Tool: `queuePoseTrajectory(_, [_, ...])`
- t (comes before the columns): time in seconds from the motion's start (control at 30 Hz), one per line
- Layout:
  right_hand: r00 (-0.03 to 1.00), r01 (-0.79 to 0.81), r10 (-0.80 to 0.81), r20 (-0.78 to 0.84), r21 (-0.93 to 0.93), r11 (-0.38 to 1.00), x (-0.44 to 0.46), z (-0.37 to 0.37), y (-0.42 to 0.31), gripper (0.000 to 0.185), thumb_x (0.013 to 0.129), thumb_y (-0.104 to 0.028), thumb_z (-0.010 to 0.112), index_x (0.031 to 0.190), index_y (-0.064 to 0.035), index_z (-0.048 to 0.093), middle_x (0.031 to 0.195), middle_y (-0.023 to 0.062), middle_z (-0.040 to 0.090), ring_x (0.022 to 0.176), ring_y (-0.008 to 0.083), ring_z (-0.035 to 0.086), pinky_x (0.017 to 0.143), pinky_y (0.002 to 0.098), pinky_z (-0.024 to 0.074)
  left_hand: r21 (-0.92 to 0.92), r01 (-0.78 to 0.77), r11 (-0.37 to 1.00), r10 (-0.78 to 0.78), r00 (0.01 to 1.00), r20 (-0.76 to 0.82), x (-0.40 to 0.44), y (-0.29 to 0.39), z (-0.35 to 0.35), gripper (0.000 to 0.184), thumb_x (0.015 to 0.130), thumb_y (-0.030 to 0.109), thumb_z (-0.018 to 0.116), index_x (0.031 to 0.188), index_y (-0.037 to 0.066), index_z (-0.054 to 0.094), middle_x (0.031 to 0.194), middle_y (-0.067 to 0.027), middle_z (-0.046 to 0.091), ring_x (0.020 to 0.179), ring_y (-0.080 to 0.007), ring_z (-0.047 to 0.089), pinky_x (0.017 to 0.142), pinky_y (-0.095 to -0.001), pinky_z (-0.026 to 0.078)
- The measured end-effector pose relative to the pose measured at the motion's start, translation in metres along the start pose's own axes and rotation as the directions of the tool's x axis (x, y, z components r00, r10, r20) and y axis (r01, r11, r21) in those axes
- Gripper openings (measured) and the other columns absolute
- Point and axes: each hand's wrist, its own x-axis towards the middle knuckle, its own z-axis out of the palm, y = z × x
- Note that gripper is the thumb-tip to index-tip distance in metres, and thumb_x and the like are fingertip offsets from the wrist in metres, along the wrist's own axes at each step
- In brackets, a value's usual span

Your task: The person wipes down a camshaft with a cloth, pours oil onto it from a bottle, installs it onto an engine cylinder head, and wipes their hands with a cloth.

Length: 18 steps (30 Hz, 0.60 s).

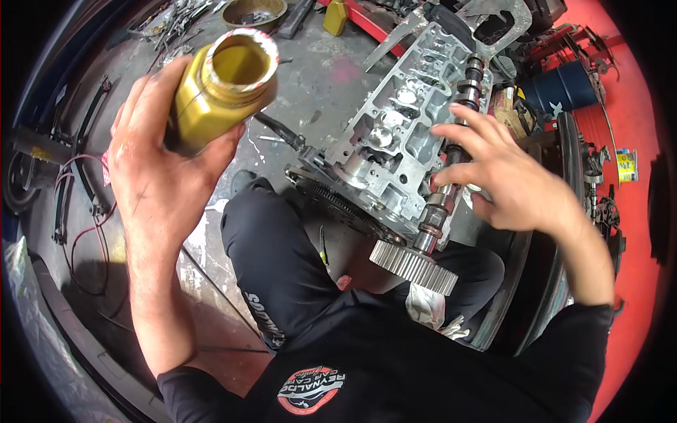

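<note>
A yellow jar [204,106], open at the top, is left of the engine head [398,151], clamped in the grip of the left hand [162,158]. The right hand [504,169], its grip parted, reaches over the shaft [436,211] along the engine head's right side.

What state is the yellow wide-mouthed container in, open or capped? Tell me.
Open: the yellow wide-mouthed container in the left hand has no cap, and its inside shows through the round rim.
</note>
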Motion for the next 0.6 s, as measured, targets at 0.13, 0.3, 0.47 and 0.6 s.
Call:
queuePoseTrajectory(0.13, [0.607,-0.125,0.662,-0.440,0.769,0.626,-0.039,0.073,-0.040,0.041,0.079,0.005,0.066,0.118,-0.0073,0.066,0.107,0.0072,0.056,0.100,0.0226,0.053,0.090,0.0343,0.0450,-0.008,0.044,0.999,-0.043,0.999,0.032,0.004,0.001,-0.002,0.062,0.071,0.004,0.085,0.128,0.002,0.063,0.118,-0.0122,0.067,0.113,-0.0239,0.065,0.102,-0.0352,0.046])
queuePoseTrajectory(0.3, [0.771,0.193,0.566,0.292,0.739,-0.645,-0.045,0.103,-0.053,0.030,0.101,-0.033,0.056,0.120,-0.0091,0.055,0.066,0.0000,0.045,0.050,0.0061,0.033,0.046,0.0222,0.0289,-0.037,-0.116,0.993,0.116,0.993,-0.007,0.020,0.023,0.005,0.063,0.063,0.008,0.087,0.122,0.003,0.064,0.109,-0.0132,0.068,0.106,-0.0327,0.064,0.095,-0.0397,0.049])
queuePoseTrajectory(0.47, [0.930,0.169,0.325,0.174,0.581,-0.796,-0.034,0.118,-0.036,0.030,0.100,-0.046,0.054,0.102,-0.0177,0.046,0.064,-0.0002,0.047,0.048,0.0065,0.035,0.046,0.0219,0.0309,-0.038,-0.169,0.985,0.169,0.986,0.006,0.024,0.044,0.003,0.064,0.062,0.007,0.087,0.122,0.002,0.064,0.110,-0.0138,0.068,0.106,-0.0330,0.063,0.096,-0.0402,0.047])
queuePoseTrajectory(0.6, [0.964,0.106,0.222,0.150,0.546,-0.831,-0.036,0.122,-0.028,0.031,0.099,-0.048,0.055,0.103,-0.0178,0.047,0.067,0.0015,0.051,0.049,0.0075,0.042,0.047,0.0220,0.0333,-0.045,-0.181,0.982,0.183,0.982,0.050,0.026,0.053,0.003,0.063,0.063,0.008,0.087,0.122,0.002,0.064,0.110,-0.0133,0.068,0.105,-0.0339,0.063,0.099,-0.0418,0.044])
